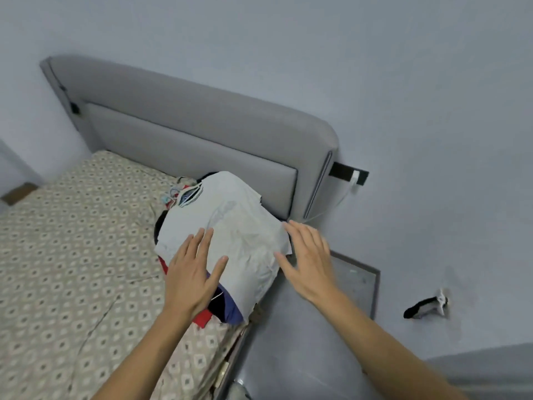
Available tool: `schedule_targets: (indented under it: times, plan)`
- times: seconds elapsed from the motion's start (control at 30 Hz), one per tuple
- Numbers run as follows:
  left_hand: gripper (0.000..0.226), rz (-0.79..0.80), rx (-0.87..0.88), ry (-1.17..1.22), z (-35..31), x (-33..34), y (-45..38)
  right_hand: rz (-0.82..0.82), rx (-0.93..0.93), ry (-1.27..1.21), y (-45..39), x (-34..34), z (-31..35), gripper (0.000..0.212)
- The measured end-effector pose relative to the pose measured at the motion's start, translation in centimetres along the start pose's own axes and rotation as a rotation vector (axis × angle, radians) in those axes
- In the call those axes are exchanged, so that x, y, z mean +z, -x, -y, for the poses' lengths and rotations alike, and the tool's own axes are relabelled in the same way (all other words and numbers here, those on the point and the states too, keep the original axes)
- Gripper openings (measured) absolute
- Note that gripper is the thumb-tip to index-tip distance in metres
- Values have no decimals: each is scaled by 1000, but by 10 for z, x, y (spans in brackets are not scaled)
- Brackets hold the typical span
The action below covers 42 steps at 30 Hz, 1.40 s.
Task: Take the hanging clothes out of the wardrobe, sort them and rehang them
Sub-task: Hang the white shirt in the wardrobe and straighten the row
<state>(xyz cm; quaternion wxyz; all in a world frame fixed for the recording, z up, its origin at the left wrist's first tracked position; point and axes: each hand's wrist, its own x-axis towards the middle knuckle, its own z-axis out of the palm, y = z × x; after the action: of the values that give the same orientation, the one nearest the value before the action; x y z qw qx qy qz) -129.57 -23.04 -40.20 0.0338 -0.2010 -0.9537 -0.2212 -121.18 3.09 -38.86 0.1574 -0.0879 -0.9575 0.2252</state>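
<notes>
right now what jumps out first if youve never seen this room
A heap of clothes topped by a pale shirt lies on the patterned bed beside the grey headboard. Both open hands frame it: the left hand rests on the near edge, the right hand at its right side.

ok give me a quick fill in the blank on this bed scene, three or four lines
1. The pile of clothes lies on the ____, close to the grey headboard.
2. The top garment of the pile is ____ in colour.
3. The left hand lies with straight fingers on the pile, while the right hand is at the pile's ____ edge.
4. Both hands have their fingers ____, gripping nothing.

Missing words: bed; white; right; straight
</notes>
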Motion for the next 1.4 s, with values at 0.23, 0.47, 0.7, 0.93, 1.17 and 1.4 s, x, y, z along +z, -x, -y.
schedule_targets:
  times: [0.23,0.47,0.7,0.93,1.17,1.4]
  plan:
    - [79,-55,-113,0,84,-32,-56,98,-138,4,-101,66,54,60]
    - [75,-70,-213,24,135,-26,-99,177,-263,11,-178,114,70,58]
    - [75,-39,-317,61,172,5,-165,246,-333,-13,-282,172,57,56]
    - [83,59,-506,31,222,73,-281,414,-367,37,-445,294,4,60]
    - [79,191,-741,56,304,172,-375,568,-490,78,-578,439,-37,52]
    - [70,334,-960,125,366,249,-404,708,-554,270,-620,554,-54,47]
